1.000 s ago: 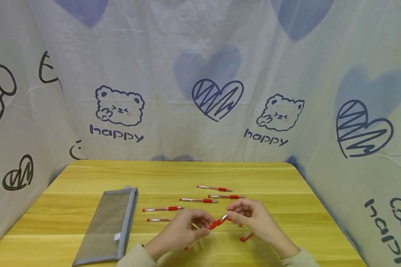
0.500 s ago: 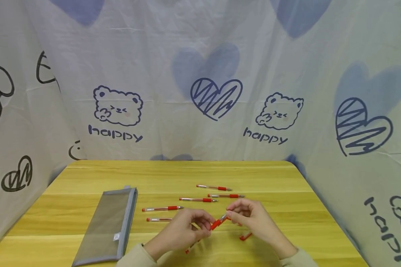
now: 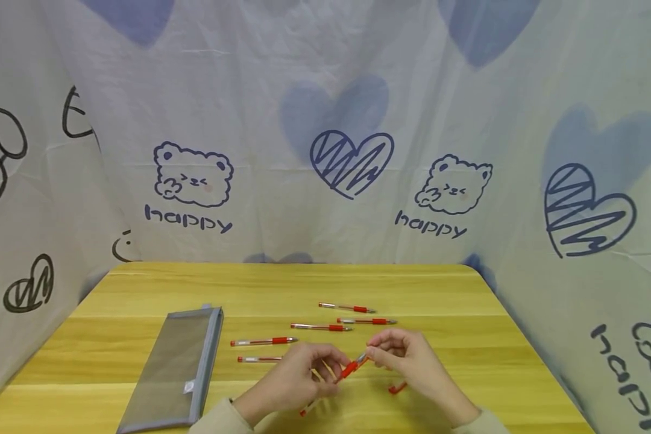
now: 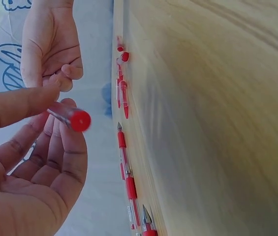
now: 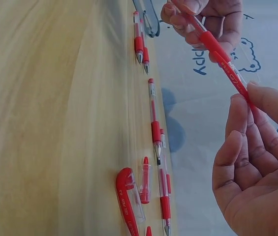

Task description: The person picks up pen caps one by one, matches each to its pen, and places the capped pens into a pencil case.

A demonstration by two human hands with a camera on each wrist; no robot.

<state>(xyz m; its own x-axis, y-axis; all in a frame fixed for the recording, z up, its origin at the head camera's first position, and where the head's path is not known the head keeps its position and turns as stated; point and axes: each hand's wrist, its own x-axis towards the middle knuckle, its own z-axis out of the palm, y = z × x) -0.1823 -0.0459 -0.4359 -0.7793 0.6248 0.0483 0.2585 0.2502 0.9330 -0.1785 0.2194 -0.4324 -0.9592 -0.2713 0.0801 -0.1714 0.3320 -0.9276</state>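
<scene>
In the head view my left hand (image 3: 298, 377) holds a red gel pen (image 3: 349, 369) slanting up to the right. Its thumb and fingers pinch the clear barrel behind the red rubber grip, and the red end plug (image 4: 80, 121) points at the left wrist camera. My right hand (image 3: 407, 361) pinches the end of a clear cap with a printed red clip (image 5: 233, 77); the cap lies over the pen's tip, close to the grip. On the table below the right hand lies a loose cap with a red clip (image 3: 397, 388).
Several uncapped red pens (image 3: 320, 327) lie on the wooden table (image 3: 439, 289) beyond the hands. A grey mesh zip pouch (image 3: 173, 367) lies at the left. More loose caps (image 5: 145, 184) show in the right wrist view. Printed cloth (image 3: 271, 120) hangs behind the table.
My left fingers have shifted slightly back along the pen, and more barrel shows behind the red grip. The pen's tail end shows lower below the left hand. The right hand keeps its pinch.
</scene>
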